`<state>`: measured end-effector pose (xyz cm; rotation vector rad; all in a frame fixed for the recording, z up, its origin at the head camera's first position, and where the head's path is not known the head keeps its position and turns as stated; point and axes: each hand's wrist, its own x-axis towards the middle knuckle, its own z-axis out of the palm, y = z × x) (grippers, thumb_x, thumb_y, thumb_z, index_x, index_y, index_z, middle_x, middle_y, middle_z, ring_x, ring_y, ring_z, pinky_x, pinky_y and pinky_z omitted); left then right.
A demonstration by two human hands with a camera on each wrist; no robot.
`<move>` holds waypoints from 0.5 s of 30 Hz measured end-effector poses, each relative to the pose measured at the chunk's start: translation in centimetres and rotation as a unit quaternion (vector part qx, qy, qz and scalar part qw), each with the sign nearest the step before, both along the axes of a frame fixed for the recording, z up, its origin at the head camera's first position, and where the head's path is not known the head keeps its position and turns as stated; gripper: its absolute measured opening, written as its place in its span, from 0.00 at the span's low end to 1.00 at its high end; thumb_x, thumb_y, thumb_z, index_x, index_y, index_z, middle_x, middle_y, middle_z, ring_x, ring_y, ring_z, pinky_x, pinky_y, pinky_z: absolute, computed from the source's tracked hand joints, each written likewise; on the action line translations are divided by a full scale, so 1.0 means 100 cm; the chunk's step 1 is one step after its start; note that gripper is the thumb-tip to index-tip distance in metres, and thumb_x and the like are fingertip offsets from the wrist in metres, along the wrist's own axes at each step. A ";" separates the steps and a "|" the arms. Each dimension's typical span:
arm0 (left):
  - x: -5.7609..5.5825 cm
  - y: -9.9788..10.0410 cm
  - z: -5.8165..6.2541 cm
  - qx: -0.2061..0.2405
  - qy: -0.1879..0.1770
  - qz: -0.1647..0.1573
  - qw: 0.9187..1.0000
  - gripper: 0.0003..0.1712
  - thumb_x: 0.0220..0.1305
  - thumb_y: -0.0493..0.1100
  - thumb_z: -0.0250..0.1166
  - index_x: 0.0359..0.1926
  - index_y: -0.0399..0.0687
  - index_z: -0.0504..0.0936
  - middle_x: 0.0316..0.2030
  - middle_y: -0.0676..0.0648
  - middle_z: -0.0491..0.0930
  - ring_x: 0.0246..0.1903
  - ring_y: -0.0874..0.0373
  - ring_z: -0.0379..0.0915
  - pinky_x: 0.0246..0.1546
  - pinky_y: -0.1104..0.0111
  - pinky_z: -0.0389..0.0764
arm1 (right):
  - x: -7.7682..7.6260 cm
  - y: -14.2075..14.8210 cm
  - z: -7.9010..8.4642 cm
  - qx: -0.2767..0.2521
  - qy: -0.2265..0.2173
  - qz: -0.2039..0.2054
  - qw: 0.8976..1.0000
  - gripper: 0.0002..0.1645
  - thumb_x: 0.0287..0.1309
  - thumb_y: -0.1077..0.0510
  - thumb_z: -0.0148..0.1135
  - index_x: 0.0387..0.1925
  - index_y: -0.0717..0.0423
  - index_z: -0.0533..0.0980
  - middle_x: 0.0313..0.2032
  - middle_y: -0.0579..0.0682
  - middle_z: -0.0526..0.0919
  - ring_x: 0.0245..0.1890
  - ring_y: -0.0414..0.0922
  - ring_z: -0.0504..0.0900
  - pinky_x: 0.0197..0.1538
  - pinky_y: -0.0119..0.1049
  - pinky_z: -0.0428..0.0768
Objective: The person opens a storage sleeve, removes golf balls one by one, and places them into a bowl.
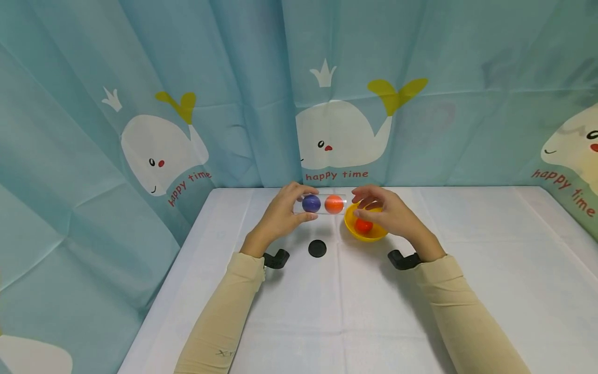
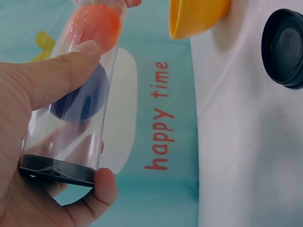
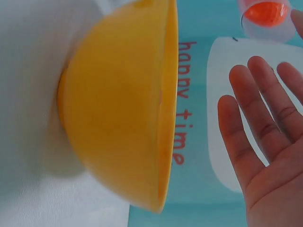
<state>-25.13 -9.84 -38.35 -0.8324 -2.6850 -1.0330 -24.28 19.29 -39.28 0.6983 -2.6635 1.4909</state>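
Note:
My left hand (image 1: 279,211) grips a clear plastic tube (image 1: 322,210), which lies nearly level above the table in the head view. Inside it sit a dark blue ball (image 1: 311,203) and an orange ball (image 1: 334,204). A black cap (image 2: 59,169) closes the tube's end by my left palm. Just past the tube's other end, my right hand (image 1: 389,210) hovers over a yellow bowl (image 1: 366,238), fingers extended and holding nothing. In the bowl lies a red-orange ball (image 1: 363,225); whether others are under the hand I cannot tell.
A round black cap (image 1: 317,249) lies on the white table (image 1: 299,301) in front of the tube. Behind the table hangs a light blue curtain (image 1: 261,93) printed with whales. Black wrist mounts (image 1: 276,259) jut from both wrists.

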 end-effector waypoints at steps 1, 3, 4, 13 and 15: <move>0.000 0.000 0.000 0.000 0.001 0.000 1.000 0.30 0.59 0.43 0.77 0.62 0.55 0.79 0.50 0.49 0.76 0.53 0.46 0.73 0.45 0.60 0.77 | 0.000 -0.002 0.000 -0.002 -0.001 0.002 1.000 0.27 0.64 0.59 0.69 0.63 0.58 0.74 0.54 0.58 0.83 0.53 0.53 0.82 0.63 0.56 0.78; 0.000 0.001 0.000 -0.004 0.001 0.002 1.000 0.30 0.59 0.43 0.77 0.62 0.56 0.79 0.50 0.49 0.76 0.52 0.48 0.73 0.45 0.60 0.77 | 0.000 -0.004 0.000 -0.007 -0.004 0.007 1.000 0.29 0.64 0.59 0.69 0.64 0.58 0.73 0.54 0.58 0.83 0.53 0.53 0.82 0.63 0.56 0.78; 0.001 0.001 0.001 -0.006 0.001 0.003 1.000 0.30 0.59 0.44 0.77 0.62 0.56 0.79 0.50 0.50 0.76 0.52 0.48 0.73 0.45 0.60 0.77 | 0.001 -0.006 0.000 -0.007 -0.003 0.009 1.000 0.29 0.64 0.59 0.69 0.65 0.58 0.72 0.54 0.57 0.83 0.53 0.53 0.82 0.63 0.56 0.78; 0.001 0.001 0.000 -0.010 -0.001 0.001 1.000 0.29 0.60 0.45 0.77 0.62 0.57 0.79 0.50 0.48 0.76 0.53 0.50 0.71 0.46 0.60 0.77 | 0.002 -0.013 -0.004 0.004 -0.005 0.014 1.000 0.30 0.64 0.55 0.70 0.64 0.58 0.73 0.52 0.56 0.83 0.50 0.50 0.83 0.57 0.44 0.81; 0.001 0.001 0.000 -0.010 0.000 0.000 1.000 0.29 0.60 0.45 0.77 0.62 0.57 0.79 0.50 0.47 0.76 0.53 0.48 0.72 0.46 0.60 0.77 | 0.001 -0.013 -0.006 0.006 -0.007 0.009 1.000 0.29 0.64 0.55 0.71 0.64 0.56 0.73 0.50 0.56 0.84 0.49 0.50 0.82 0.56 0.41 0.81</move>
